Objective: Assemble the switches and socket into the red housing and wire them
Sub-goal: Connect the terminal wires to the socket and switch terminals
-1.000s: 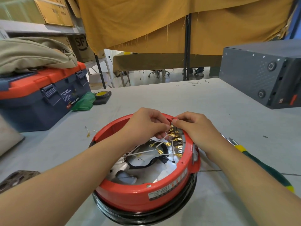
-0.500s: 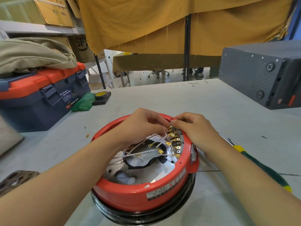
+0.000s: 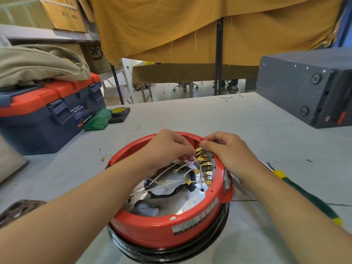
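Observation:
The round red housing [image 3: 163,228] lies open side up on a black rim in the middle of the table. Inside it, white wires [image 3: 171,182] with brass terminals run to a row of brass tabs [image 3: 206,169] on the switches at the inner right wall. My left hand [image 3: 169,147] pinches a white wire's brass terminal [image 3: 198,149] at the top of that row. My right hand [image 3: 226,151] rests on the housing's far right rim, fingertips pressed against the same terminal and the switch block.
A green-and-yellow screwdriver [image 3: 304,193] lies on the table to the right, partly under my right forearm. A loose white wire [image 3: 104,155] sits left of the housing. A blue-and-orange toolbox [image 3: 51,115], a tape roll [image 3: 118,111] and a dark grey box [image 3: 304,86] stand further back.
Both hands stay at the top terminal with only small finger shifts. The view has drifted slightly.

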{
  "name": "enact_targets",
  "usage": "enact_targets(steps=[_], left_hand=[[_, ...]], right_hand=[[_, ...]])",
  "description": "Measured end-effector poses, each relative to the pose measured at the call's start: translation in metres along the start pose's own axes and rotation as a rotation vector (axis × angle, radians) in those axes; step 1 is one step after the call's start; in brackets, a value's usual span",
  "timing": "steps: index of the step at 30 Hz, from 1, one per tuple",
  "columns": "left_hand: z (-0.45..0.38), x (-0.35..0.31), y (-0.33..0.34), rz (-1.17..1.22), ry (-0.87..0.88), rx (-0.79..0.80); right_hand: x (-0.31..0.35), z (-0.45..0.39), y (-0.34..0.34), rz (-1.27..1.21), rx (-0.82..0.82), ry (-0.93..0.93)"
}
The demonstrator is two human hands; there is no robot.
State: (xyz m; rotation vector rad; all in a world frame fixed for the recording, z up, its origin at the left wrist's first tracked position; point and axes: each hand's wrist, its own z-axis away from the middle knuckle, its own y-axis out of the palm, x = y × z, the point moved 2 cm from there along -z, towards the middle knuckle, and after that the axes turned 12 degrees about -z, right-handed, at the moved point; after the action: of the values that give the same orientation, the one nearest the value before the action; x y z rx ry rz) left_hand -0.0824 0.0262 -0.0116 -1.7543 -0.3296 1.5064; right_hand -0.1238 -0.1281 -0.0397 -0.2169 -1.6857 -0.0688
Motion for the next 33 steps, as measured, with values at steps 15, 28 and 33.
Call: enact_targets(steps=[15,28,33], left_hand=[[-0.0032,-0.0018,0.0048,0.066,-0.038,0.017],[-0.0052,-0.0028,0.0077,0.077,-0.027,0.016],[-0.0046,-0.0019,0.003,-0.006,0.015,0.011]], right_hand=[[0.0012,0.0015,-0.0006,0.024,-0.027,-0.036],[0.006,0.0029,-0.0019,0.091,-0.002,-0.058],[0.0066,0.0033,-0.002,0.092,0.024,-0.019]])
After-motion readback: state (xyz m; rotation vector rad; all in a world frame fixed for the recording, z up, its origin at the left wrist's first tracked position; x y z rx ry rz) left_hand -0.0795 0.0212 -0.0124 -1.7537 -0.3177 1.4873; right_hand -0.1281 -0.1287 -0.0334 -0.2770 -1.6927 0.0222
